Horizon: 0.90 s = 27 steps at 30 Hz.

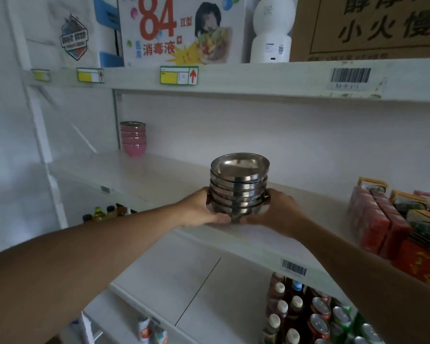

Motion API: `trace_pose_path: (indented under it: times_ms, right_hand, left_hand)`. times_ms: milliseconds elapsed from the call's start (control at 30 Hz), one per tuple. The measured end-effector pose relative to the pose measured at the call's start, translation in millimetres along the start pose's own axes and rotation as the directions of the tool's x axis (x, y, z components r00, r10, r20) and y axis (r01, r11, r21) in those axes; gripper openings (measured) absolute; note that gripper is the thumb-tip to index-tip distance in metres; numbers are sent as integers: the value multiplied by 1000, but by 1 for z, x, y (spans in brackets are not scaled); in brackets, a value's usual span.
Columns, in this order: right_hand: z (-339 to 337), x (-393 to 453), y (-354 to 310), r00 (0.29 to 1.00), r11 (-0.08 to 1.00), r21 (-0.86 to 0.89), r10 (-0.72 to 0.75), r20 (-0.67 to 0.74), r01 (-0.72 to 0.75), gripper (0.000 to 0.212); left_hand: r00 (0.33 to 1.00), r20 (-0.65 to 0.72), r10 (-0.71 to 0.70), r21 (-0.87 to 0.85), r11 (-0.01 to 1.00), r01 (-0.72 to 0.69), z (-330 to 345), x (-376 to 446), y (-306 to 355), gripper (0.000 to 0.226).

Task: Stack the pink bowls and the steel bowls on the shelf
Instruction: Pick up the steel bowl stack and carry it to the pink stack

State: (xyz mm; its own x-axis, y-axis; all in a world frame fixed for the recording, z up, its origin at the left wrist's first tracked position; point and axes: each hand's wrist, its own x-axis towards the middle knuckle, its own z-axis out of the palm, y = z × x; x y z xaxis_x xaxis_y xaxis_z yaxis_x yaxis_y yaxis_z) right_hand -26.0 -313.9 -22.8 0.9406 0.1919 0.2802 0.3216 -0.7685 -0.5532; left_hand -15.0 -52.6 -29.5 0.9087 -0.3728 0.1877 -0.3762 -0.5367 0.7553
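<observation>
Two hands hold the stack of steel bowls (pixel 239 187) at the front of the shelf (pixel 159 170): left hand (pixel 200 207) and right hand (pixel 281 211) curl around its bottom. Pink bowls (pixel 133 138) sit stacked far back left.

We saw shiny silver steel bowls (pixel 239 184), pink bowls (pixel 133 139) with a silver rim, a white shelf (pixel 159 170), red cartons (pixel 380 219) and yellow price labels (pixel 179 75).

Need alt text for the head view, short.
Both hands, left hand and right hand, grip a stack of steel bowls at the front edge of a white shelf. A stack of pink bowls stands at the shelf's back left; red cartons sit right.
</observation>
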Motion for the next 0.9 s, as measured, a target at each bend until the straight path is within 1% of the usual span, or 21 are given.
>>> trace_pose_path:
  times_ms: [67, 100, 233, 267, 333, 367, 467, 533, 600, 667, 700, 767, 833, 900]
  right_hand:
    - [8, 13, -20, 1000, 1000, 16, -24, 8, 24, 79]
    - [13, 19, -32, 999, 999, 25, -36, 17, 36, 79]
    - [41, 40, -84, 996, 995, 56, -79, 48, 77, 85]
    - [50, 45, -99, 994, 994, 71, -88, 60, 83, 80]
    - [68, 55, -129, 990, 989, 112, -106, 91, 96, 61]
    - [79, 60, -144, 986, 984, 139, -124, 111, 108, 56]
    - [115, 73, -187, 973, 966, 222, -171, 153, 135, 51]
    - [139, 85, -208, 965, 948, 286, -195, 173, 140, 46]
    - [160, 97, -226, 960, 939, 319, -197, 198, 127, 48]
    - [175, 110, -241, 954, 938, 320, -210, 212, 136, 59]
    - [180, 118, -246, 950, 935, 320, -227, 213, 152, 61]
    - [189, 136, -250, 943, 934, 314, -249, 221, 173, 60]
    - [197, 158, -246, 943, 937, 301, -251, 221, 179, 63]
    - [199, 182, -240, 940, 940, 290, -251, 230, 180, 63]
  left_hand:
    - [999, -39, -10, 7, 1000, 10, -23, -9, -7, 108]
    - [998, -58, -16, 10, 1000, 17, -36, -14, -10, 109]
    - [985, -159, -66, 63, 995, 77, -92, -42, -31, 88]
    - [980, -179, -81, 77, 992, 96, -106, -50, -38, 83]
    - [973, -210, -100, 104, 987, 124, -135, -69, -53, 75]
    - [971, -214, -105, 109, 985, 131, -151, -80, -60, 72]
    - [968, -227, -112, 137, 980, 146, -194, -109, -81, 64]
    - [961, -246, -130, 171, 970, 175, -219, -123, -95, 66]
    - [953, -254, -166, 184, 959, 216, -241, -131, -107, 71]
    - [952, -241, -188, 183, 955, 235, -257, -132, -120, 65]
    - [953, -233, -195, 172, 956, 238, -264, -131, -126, 60]
    - [957, -220, -191, 163, 960, 229, -275, -123, -139, 52]
    - [959, -218, -182, 171, 960, 221, -281, -110, -150, 48]
    - [953, -245, -177, 155, 963, 219, -282, -94, -158, 49]
